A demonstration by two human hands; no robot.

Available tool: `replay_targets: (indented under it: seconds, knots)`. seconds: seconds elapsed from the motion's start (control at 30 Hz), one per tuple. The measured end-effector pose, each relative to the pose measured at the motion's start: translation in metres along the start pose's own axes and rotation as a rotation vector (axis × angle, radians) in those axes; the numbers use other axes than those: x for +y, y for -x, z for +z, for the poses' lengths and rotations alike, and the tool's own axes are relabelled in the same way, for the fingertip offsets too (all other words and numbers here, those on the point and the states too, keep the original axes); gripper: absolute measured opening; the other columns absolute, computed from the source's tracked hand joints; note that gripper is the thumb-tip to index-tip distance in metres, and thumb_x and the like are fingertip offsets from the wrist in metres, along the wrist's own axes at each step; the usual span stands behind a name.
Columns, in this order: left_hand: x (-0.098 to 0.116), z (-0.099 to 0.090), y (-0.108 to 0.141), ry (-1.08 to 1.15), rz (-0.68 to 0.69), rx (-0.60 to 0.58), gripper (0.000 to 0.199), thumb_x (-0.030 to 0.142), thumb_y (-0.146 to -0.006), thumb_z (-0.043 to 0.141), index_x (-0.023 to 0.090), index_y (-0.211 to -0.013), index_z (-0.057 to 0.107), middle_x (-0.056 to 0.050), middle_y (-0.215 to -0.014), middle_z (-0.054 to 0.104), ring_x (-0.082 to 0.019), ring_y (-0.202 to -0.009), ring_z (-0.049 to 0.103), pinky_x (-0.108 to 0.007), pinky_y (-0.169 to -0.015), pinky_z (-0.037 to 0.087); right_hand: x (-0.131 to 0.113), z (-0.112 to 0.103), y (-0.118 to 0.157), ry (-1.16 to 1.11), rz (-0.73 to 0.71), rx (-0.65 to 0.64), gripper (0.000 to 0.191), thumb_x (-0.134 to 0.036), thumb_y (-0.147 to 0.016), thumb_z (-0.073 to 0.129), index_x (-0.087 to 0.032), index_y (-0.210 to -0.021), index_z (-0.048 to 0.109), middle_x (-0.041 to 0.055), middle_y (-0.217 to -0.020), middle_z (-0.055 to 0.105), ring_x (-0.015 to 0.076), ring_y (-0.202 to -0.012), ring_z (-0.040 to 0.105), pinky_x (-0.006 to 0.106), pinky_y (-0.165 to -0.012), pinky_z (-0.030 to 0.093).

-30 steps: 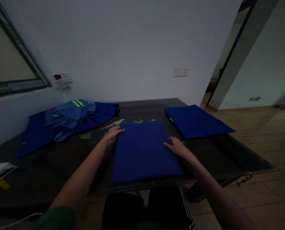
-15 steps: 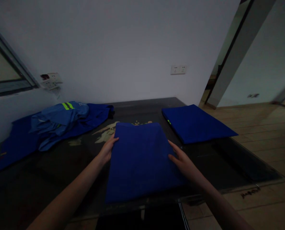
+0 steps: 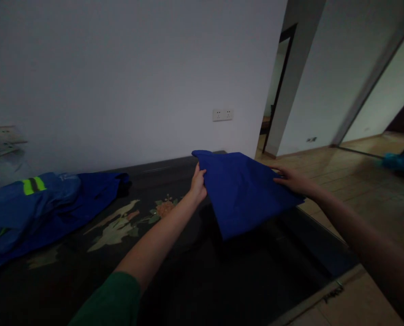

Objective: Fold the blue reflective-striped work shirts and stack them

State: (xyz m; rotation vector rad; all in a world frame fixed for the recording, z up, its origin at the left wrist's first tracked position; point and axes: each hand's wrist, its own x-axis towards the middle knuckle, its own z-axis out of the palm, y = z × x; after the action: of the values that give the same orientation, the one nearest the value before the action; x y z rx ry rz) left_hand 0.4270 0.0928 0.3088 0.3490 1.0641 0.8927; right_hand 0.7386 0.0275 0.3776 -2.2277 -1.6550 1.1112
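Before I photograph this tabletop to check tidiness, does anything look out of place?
Yes: at the left, the light-blue fabric garment with yellow-green stripes lies crumpled on darker blue cloth, odd against the flatter blue fabric panel between the left hand and right hand.

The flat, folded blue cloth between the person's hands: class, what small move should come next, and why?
Probably lower the flat, folded blue cloth gently, bringing both sides level. The left hand grips its left edge and the right hand holds the right side, while it appears raised and tilted over the dark, glossy table.
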Motion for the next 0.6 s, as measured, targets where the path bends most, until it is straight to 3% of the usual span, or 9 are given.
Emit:
replay_targets:
  seconds: [0.1,0.2,0.4,0.6]
  knots:
    - [-0.028,0.038,-0.03,0.11,-0.042,-0.011,0.066,0.006,-0.083,0.039,0.031,-0.144,0.035,-0.001,-0.113,0.067,-0.013,-0.086,0.066,-0.025,-0.081,0.053,0.039,-0.018,-0.027,0.088,0.043,0.003,0.053,-0.01,-0.079,0.056,-0.018,-0.131,0.055,0.0092,-0.111,0.07,0.0248,-0.098,0.066,0.043,-0.093,0.051]
    - [-0.06,0.054,-0.051,0.217,-0.099,0.047,0.064,0.005,-0.081,0.04,0.033,-0.139,0.043,0.0,-0.105,0.068,-0.011,-0.077,0.065,-0.026,-0.08,0.054,0.074,-0.016,-0.04,0.144,0.101,0.031,0.051,-0.008,-0.077,0.057,-0.018,-0.127,0.058,0.0096,-0.111,0.07,0.0254,-0.101,0.065,0.043,-0.094,0.05]
    - [-0.119,0.032,-0.072,0.18,-0.249,0.193,0.066,0.002,-0.079,0.04,0.03,-0.139,0.041,-0.003,-0.098,0.066,-0.012,-0.071,0.064,-0.029,-0.077,0.057,0.128,0.025,-0.028,0.201,0.154,0.132,0.046,-0.012,-0.078,0.054,-0.018,-0.123,0.06,0.0098,-0.104,0.07,0.0249,-0.096,0.065,0.042,-0.09,0.052]
    - [-0.135,0.017,-0.077,0.057,-0.279,0.236,0.083,0.003,-0.077,0.046,0.036,-0.147,0.018,-0.007,-0.12,0.062,-0.016,-0.087,0.068,-0.035,-0.079,0.058,0.152,0.052,-0.013,0.16,0.098,0.196,0.052,-0.012,-0.079,0.049,-0.024,-0.128,0.057,0.0068,-0.115,0.068,0.0247,-0.101,0.065,0.043,-0.094,0.05]
